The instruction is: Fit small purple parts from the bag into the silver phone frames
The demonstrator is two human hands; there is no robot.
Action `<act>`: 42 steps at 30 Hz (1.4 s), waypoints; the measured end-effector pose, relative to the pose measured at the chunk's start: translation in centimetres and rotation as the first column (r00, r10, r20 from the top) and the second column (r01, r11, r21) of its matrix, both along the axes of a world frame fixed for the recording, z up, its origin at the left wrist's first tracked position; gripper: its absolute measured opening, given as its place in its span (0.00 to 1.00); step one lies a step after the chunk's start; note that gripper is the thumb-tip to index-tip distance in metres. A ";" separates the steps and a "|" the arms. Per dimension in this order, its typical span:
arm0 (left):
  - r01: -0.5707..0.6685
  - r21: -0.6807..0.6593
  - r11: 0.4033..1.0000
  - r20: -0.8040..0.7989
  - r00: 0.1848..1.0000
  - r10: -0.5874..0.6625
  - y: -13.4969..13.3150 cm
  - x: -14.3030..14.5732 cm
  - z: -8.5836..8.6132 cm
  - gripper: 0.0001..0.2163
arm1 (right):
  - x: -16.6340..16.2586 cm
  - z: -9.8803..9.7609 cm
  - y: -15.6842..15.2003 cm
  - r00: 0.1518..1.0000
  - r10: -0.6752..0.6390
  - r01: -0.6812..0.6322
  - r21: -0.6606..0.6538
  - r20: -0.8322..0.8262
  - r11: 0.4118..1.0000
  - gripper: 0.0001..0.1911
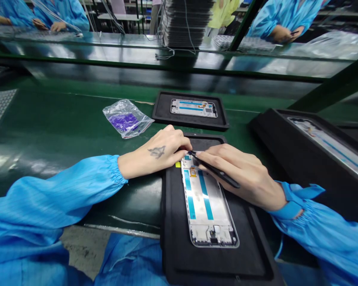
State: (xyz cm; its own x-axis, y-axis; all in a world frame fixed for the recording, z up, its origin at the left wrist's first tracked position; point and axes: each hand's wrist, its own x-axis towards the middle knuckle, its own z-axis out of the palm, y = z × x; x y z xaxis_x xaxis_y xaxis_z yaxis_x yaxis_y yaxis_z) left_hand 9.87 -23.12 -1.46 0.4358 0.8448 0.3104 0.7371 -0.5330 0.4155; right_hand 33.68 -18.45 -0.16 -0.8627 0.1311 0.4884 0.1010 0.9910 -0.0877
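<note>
A phone frame (197, 206) lay in a black tray (175, 226) that reached past the near edge of the green tabletop (65, 131). The frame was set lengthwise in the tray, its far end close to the tray's far edge. Teal strips (208, 208) ran along its silver inner face, with a small orange part (193, 172) between them near the far end. A yellow tab (178, 164) showed just beside the frame's far left corner.

The right hand (241, 171) grasped a slim black tool (216, 170), whose tip met the far end of the frame. The left hand (164, 149) had its thumb and fingers bent in at that same end, just beside the tip; I cannot tell whether they pinched anything there.

Beyond the hands, toward the tabletop's far edge, a second tray (185, 122) carried another frame (193, 108). To its left lay a clear bag (123, 120) with purple contents. On the right side of the tabletop, a thick black holder (276, 143) bore a further frame (335, 145). Past the far edge, co-workers in blue sleeves (267, 18) sat or stood at another surface, partly cut off.
</note>
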 end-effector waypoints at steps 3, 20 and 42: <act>-0.003 -0.004 1.000 0.011 1.000 0.003 0.0 0.0 0.0 0.06 | 0.0 0.3 -0.2 0.986 -0.092 0.076 -0.123 -0.137 0.990 0.17; -0.003 -0.082 0.997 -0.009 1.000 0.002 0.0 0.2 1.2 0.05 | -0.5 -0.2 0.0 0.974 -0.196 0.144 -0.362 -0.110 0.921 0.08; 0.002 -0.066 0.998 0.007 1.000 -0.002 0.2 0.1 0.8 0.05 | -0.4 0.0 -0.7 0.983 -0.164 0.140 -0.244 -0.081 0.960 0.10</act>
State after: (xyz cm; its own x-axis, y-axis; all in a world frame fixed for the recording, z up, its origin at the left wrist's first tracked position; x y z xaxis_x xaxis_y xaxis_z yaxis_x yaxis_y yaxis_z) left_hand 9.92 -22.88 -0.66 0.4354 0.8629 0.2566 0.7332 -0.5053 0.4550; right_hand 33.30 -19.17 -0.15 -0.7719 0.3791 0.5103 0.2278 0.9144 -0.3347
